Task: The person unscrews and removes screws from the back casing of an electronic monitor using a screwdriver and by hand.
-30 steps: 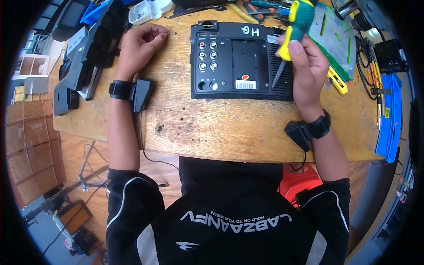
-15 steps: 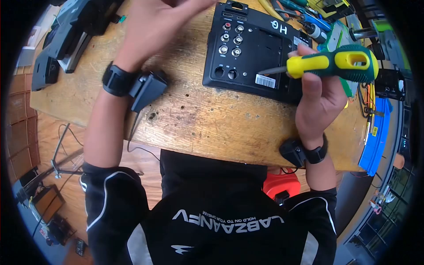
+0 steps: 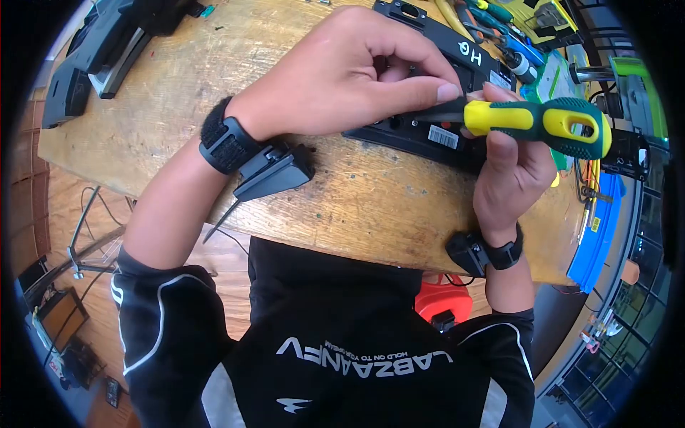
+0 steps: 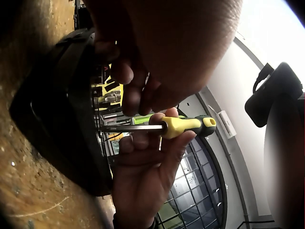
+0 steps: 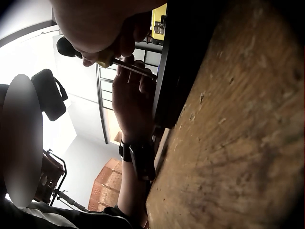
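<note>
My right hand (image 3: 517, 171) grips a yellow-and-green screwdriver (image 3: 539, 118) by its handle, its shaft level and aimed left over a black electronics case. That case (image 3: 467, 53) lies flat on the bench, with "HQ" marked on it and a barcode label near its front edge. Above the case, my left hand (image 3: 349, 78) reaches across, thumb and index fingertips close together beside the shaft. In the left wrist view the metal shaft (image 4: 133, 128) shows below the left fingers (image 4: 125, 74). I cannot tell whether the left fingertips hold something small.
Several hand tools (image 3: 524, 68) crowd the back right of the wooden bench (image 3: 378, 207). A blue bin (image 3: 596, 228) sits along the right edge. Black devices (image 3: 68, 100) stand at the left. A red seat (image 3: 442, 299) shows below the front edge.
My left hand has left the bench beside a small metal piece and moved right, over the case to the screwdriver. The screwdriver has turned from pointing down to lying level.
</note>
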### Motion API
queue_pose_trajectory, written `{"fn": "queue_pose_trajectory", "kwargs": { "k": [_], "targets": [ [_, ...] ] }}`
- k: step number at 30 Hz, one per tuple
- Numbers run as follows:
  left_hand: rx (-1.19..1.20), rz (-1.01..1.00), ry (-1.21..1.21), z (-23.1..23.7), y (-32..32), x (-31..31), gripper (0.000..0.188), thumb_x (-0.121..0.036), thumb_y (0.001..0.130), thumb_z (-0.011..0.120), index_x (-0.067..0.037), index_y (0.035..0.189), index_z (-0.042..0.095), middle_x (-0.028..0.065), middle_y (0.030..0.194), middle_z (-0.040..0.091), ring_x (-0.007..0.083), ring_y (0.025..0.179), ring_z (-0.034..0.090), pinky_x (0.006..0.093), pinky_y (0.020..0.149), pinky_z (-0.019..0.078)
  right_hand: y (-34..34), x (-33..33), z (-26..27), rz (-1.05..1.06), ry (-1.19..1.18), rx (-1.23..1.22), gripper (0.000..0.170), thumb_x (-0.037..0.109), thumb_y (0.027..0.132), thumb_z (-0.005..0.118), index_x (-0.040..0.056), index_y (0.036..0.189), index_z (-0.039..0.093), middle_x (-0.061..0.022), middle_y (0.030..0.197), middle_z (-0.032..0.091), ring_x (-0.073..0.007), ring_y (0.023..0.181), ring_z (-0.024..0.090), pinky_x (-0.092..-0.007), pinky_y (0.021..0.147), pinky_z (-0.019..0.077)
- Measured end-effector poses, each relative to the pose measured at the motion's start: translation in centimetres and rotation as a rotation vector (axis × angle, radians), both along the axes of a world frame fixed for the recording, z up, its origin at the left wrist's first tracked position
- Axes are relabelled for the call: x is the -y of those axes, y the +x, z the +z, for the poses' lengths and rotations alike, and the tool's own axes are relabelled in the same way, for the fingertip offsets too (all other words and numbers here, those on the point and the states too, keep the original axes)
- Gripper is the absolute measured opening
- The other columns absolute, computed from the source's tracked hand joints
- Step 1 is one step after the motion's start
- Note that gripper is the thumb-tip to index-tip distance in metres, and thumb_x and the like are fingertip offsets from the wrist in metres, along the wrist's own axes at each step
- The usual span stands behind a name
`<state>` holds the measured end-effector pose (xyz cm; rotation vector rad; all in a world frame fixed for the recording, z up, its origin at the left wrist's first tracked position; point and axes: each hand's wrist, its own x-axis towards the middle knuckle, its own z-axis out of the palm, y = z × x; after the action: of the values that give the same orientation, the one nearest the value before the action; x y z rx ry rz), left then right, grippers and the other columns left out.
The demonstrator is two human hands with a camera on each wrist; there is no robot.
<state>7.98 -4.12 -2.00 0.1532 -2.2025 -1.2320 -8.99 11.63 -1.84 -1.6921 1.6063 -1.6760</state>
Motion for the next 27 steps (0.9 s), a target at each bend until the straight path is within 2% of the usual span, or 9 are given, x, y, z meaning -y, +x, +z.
{"fn": "queue_pose_trajectory", "kwargs": {
  "k": [5,7,14,16,19,23,25,26,27],
  "targets": [
    [-0.045,-0.05,0.032,-0.4,-0.2,0.0,0.016,-0.016,0.095,0.076,-0.004,0.105,0.079,0.0016,0.083,0.07,0.0057,0.062,0.05,0.0227,0.055,0.0356,-0.1,-0.1,-0.2,0.002,-0.001,0.01,0.057,0.043,0.099,0.068,-0.0089,0.124,0.065,-0.0185,0.11,0.072,-0.0199,0.09,0.07,-0.0298,0.077,0.0572],
    [-0.031,-0.083,0.005,-0.2,-0.1,0.0,0.016,-0.015,0.093,0.078,-0.004,0.105,0.079,0.0019,0.084,0.07,0.0065,0.061,0.047,0.0231,0.054,0.0349,-0.4,-0.2,-0.6,0.101,-0.065,0.206,0.037,0.018,0.094,0.078,-0.0095,0.117,0.069,-0.0204,0.12,0.071,-0.0245,0.107,0.07,-0.0357,0.096,0.0543],
    [-0.042,-0.147,-0.003,-0.4,-0.1,0.2,0.018,-0.011,0.089,0.08,-0.004,0.105,0.079,0.0031,0.092,0.072,0.0076,0.063,0.048,0.0224,0.055,0.0363,-0.3,0.2,-0.6,0.128,-0.08,0.167,0.04,0.023,0.097,0.074,-0.0092,0.119,0.068,-0.0198,0.121,0.071,-0.0239,0.111,0.068,-0.0365,0.099,0.0518],
    [-0.097,-0.165,-0.05,-0.6,-0.2,0.1,0.019,-0.01,0.088,0.08,-0.004,0.106,0.079,0.0032,0.096,0.073,0.0079,0.064,0.048,0.0218,0.056,0.0368,-0.9,0.6,-0.8,0.113,-0.097,-0.041,0.044,0.029,0.1,0.069,-0.009,0.122,0.068,-0.0185,0.124,0.071,-0.0228,0.116,0.064,-0.0368,0.103,0.0483],
    [-0.018,-0.145,-0.058,-0.2,0.0,0.1,0.02,-0.01,0.087,0.081,-0.005,0.106,0.079,0.0028,0.097,0.073,0.008,0.064,0.048,0.0217,0.056,0.037,-1.2,0.6,-0.4,0.137,-0.042,-0.119,0.046,0.032,0.102,0.066,-0.0078,0.124,0.067,-0.0168,0.128,0.07,-0.0223,0.12,0.061,-0.0368,0.106,0.0455],
    [0.014,-0.129,-0.092,0.0,0.0,0.1,0.02,-0.011,0.086,0.083,-0.005,0.105,0.079,0.0027,0.096,0.072,0.008,0.064,0.048,0.0219,0.056,0.0373,-0.6,0.7,-0.7,0.155,-0.057,-0.017,0.048,0.033,0.101,0.068,-0.0061,0.128,0.065,-0.0175,0.131,0.067,-0.0223,0.117,0.063,-0.0366,0.104,0.0469],
    [-0.006,-0.105,-0.079,-0.3,-0.1,0.1,0.02,-0.012,0.085,0.084,-0.005,0.103,0.079,0.002,0.094,0.072,0.0076,0.063,0.048,0.022,0.055,0.0369,-0.4,0.7,-1.2,0.199,-0.096,0.202,0.053,0.029,0.095,0.077,-0.0051,0.131,0.061,-0.0173,0.13,0.067,-0.0221,0.116,0.064,-0.035,0.102,0.0484],
    [-0.006,-0.106,-0.081,-0.3,-0.2,0.2,0.02,-0.012,0.085,0.084,-0.005,0.103,0.079,0.002,0.094,0.072,0.0076,0.063,0.048,0.022,0.055,0.0369,-0.5,0.6,-1.4,0.198,-0.097,0.201,0.053,0.029,0.095,0.077,-0.0051,0.131,0.061,-0.0173,0.13,0.067,-0.0221,0.116,0.064,-0.035,0.102,0.0484],
    [-0.009,-0.103,-0.092,-0.4,-0.2,0.2,0.019,-0.011,0.084,0.084,-0.005,0.101,0.079,0.0017,0.093,0.071,0.0073,0.063,0.048,0.0219,0.055,0.0368,-0.6,0.6,-1.7,0.189,-0.114,0.207,0.056,0.027,0.09,0.082,-0.0052,0.13,0.06,-0.0173,0.128,0.068,-0.0221,0.115,0.065,-0.0345,0.102,0.0494]
  ]
}}
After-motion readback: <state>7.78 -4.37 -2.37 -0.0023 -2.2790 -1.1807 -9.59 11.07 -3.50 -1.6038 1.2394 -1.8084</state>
